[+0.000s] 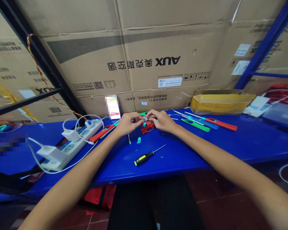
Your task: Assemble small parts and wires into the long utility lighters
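My left hand [130, 124] and my right hand [161, 120] meet over the blue tabletop, fingertips pinched together. Between them is a small pale part [145, 120], too small to name. Just below the fingers lies a red plastic piece [148, 127] with loop-like openings, partly hidden by the hands. A small teal cap-like piece [139, 140] rests nearer to me. Closer still is a screwdriver [144, 158] with a black and yellow handle, its shaft pointing right. Behind the hands a green piece [143, 113] shows in part.
On the left stand a white power strip [83, 138] with plugged-in chargers and a red long-necked lighter [102, 133]. A lit phone [114, 111] leans at the back. To the right lie red [222, 124], blue [210, 125] and green [196, 125] lighters, before a yellow-taped carton [218, 103].
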`<state>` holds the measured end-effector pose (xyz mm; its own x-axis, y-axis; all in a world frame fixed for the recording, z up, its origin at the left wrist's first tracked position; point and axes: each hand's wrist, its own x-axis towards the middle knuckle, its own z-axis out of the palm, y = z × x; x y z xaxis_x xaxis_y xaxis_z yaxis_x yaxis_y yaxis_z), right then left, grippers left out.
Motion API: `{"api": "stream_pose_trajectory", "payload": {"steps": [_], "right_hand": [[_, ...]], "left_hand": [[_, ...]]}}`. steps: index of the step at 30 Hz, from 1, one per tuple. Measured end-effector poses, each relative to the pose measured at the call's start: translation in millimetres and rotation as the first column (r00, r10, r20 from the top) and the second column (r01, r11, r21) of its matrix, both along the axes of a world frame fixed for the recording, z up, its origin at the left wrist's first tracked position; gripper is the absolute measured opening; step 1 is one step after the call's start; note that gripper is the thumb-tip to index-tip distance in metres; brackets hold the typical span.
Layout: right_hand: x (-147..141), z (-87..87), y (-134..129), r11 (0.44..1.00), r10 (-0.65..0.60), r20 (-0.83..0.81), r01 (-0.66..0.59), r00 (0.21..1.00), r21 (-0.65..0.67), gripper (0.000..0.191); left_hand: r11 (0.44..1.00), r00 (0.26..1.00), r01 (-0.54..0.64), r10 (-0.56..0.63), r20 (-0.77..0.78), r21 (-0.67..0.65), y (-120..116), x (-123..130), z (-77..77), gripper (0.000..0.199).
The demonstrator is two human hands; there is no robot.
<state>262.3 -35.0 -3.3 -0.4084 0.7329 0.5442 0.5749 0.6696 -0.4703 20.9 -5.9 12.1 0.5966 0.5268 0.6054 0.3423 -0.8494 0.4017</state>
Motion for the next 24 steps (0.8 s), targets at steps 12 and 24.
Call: {"api": "stream_pose_trajectory", "payload": {"steps": [12,24], "right_hand": [[0.4,-1.3,0.2,1.0,-0.006,0.018,0.006,1.0,-0.011,0.033],[-0.2,-1.0,0.4,1.0,0.018,0.06,-0.017,0.998,-0.026,0.041]], "left_hand": [[1.0,1.0,-0.006,0.006,0.0,-0.016,1.8,1.1,-4.4,0.013],[1.0,1.0,-0.01,0.01,0.001,0.0,3.2,1.4,-6.7,0.014]]}}
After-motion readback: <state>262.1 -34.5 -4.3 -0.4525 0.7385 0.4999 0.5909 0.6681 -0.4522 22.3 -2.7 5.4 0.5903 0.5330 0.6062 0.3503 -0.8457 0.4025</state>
